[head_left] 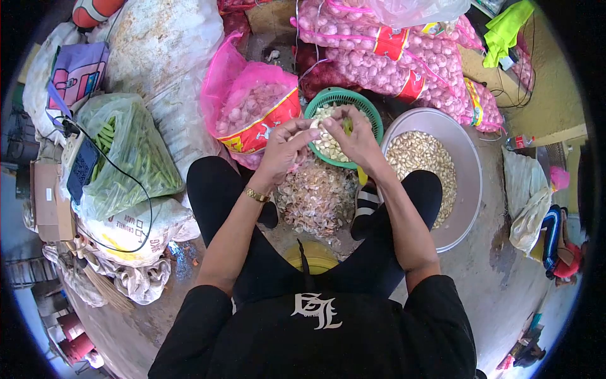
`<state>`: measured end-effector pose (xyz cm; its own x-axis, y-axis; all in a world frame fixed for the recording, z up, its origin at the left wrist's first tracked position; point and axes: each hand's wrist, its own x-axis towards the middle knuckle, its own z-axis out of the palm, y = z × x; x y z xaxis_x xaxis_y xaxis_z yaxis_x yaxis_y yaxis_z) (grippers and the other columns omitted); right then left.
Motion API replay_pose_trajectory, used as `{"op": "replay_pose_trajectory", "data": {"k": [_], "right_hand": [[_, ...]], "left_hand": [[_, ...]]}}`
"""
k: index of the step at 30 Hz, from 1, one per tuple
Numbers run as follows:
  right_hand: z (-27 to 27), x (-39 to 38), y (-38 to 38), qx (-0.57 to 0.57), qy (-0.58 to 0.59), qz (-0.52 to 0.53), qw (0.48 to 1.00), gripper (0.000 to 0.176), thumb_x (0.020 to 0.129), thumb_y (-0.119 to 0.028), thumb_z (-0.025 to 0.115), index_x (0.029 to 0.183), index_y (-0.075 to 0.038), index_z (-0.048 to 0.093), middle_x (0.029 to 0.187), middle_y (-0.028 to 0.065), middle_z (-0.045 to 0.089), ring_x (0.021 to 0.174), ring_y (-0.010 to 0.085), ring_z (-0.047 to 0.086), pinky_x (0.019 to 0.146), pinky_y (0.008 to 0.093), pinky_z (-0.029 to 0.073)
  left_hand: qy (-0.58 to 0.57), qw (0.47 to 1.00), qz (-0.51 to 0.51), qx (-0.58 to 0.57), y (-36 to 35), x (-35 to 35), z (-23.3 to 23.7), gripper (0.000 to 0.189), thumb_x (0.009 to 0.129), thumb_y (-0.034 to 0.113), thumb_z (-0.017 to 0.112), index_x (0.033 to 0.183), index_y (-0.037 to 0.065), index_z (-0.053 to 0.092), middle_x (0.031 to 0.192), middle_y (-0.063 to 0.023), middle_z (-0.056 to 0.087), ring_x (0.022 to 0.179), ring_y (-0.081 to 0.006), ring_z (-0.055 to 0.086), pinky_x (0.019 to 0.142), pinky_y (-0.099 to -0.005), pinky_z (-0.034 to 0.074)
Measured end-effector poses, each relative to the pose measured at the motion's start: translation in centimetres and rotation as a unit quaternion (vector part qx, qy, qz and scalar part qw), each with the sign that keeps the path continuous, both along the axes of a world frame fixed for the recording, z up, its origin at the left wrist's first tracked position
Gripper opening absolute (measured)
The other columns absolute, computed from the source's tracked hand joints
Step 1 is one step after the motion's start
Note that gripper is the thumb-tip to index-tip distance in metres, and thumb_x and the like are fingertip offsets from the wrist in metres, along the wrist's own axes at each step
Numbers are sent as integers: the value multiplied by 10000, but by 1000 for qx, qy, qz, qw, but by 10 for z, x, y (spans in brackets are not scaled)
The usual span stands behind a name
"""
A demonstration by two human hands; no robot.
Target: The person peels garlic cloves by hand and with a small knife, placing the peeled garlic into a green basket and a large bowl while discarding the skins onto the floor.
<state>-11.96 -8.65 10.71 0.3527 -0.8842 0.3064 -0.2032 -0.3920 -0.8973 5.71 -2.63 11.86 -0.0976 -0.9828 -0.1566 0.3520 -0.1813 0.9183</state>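
My left hand (285,146) is closed in a pinch, with a pale garlic clove (314,125) at its fingertips. Facing it, my right hand (355,140) curls its fingers around a yellow tool, probably a small knife; its yellow end (362,176) shows below the wrist and its blade cannot be made out. Both hands hover over a green plastic basket (372,112) of peeled garlic cloves (329,148). Beneath them, dry garlic skins (315,199) lie in a heap between my feet. To the right stands a wide grey-pink basin (470,183) with many unpeeled cloves (424,158).
An opened pink mesh sack (252,107) of garlic bulbs stands at front left, with full garlic sacks (379,54) stacked at the back. A plastic bag of green pods (129,148) sits on white sacks (142,230) at left. A yellow object (309,258) is under me.
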Motion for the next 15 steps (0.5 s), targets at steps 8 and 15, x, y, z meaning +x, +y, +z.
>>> {"op": "replay_pose_trajectory", "data": {"k": [8, 15], "right_hand": [[27, -16, 8, 338, -64, 115, 932, 340, 1002, -396, 467, 931, -70, 536, 766, -17, 512, 606, 68, 446, 552, 228, 384], [32, -14, 12, 200, -37, 79, 976, 374, 1004, -406, 465, 956, -48, 562, 777, -1, 532, 687, 69, 491, 623, 245, 419]], "left_hand": [[-23, 995, 69, -74, 1, -1, 4, 210, 830, 42, 721, 1015, 7, 627, 925, 2, 635, 836, -46, 574, 730, -189, 465], [-70, 990, 49, -114, -3, -2, -3, 185, 806, 38, 741, 968, 27, 654, 894, 24, 617, 797, -36, 544, 700, -198, 451]]}}
